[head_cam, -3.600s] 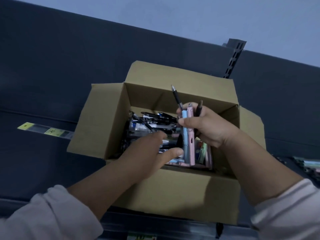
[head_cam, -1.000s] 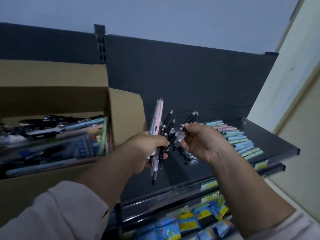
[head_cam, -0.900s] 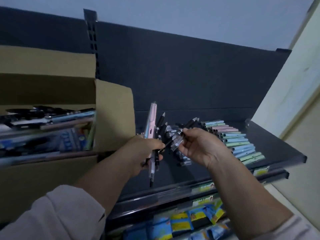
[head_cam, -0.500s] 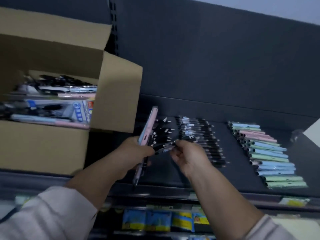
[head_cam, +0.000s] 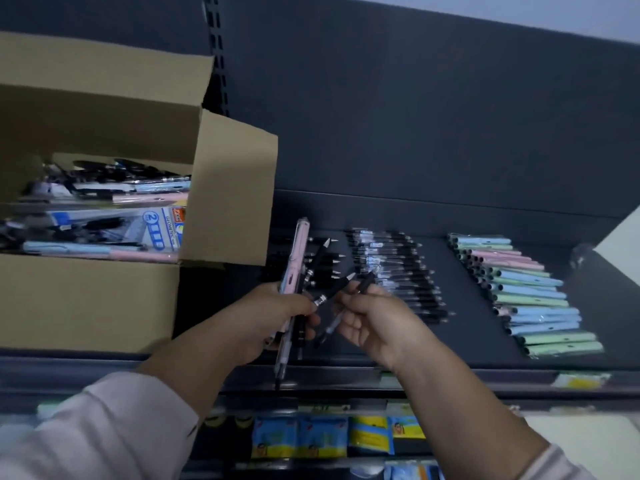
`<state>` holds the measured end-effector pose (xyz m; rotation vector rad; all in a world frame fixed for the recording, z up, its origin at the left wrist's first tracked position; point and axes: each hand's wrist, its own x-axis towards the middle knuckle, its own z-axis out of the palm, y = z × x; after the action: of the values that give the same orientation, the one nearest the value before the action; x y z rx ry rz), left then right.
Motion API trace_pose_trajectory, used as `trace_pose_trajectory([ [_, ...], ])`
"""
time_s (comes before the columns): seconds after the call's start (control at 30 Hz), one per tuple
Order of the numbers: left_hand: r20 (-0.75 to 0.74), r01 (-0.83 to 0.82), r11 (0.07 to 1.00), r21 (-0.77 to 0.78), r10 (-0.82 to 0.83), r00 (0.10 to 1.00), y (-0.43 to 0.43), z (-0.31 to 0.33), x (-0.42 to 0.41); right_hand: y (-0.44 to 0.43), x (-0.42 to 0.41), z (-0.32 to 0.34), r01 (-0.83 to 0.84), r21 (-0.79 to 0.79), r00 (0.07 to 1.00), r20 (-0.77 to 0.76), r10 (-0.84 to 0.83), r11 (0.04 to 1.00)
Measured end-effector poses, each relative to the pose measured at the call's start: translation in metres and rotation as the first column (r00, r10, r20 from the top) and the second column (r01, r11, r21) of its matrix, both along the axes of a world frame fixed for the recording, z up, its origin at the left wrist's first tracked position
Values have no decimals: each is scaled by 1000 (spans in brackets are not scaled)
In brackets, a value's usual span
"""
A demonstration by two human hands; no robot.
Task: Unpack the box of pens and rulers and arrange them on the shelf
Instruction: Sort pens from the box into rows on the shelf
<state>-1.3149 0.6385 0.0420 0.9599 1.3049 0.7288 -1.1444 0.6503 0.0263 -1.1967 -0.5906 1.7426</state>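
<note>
now right hand (head_cam: 375, 318) has drawn one black pen (head_cam: 363, 288) away; left hand (head_cam: 273, 317) grips others

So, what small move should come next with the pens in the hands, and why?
Probably the right hand should lay its black pen onto the row of clear-and-black pens just beyond it on the shelf. The left hand holds a mixed bunch, including a pink pen, for sorting.
</note>
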Motion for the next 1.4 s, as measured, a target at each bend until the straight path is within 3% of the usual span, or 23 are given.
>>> trace_pose_trajectory([
  [0.27,-98,139,988,-68,-145,985,-1,4,27,-15,29,15,-11,65,999,-41,13,998],
  [0.47,-88,194,966,-168,-211,974,2,5,39,-9,33,12,-29,54,999,-21,31,998],
  [0.57,-44,149,972,-180,-159,986,3,2,36,-4,31,7,-4,52,1000,-11,4,999],
  [0.87,30,-309,945,-107,313,949,-10,-15,0,23,21,-11,178,-5,979,104,-177,984],
  [1.13,114,-89,991,-104,100,988,-18,-8,-6,29,-16,-8,-10,46,971,240,-1,999],
  [1.4,156,-146,984,-102,161,974,-14,-10,-3,23,8,-1,-9,22,962,273,3,1000],
])
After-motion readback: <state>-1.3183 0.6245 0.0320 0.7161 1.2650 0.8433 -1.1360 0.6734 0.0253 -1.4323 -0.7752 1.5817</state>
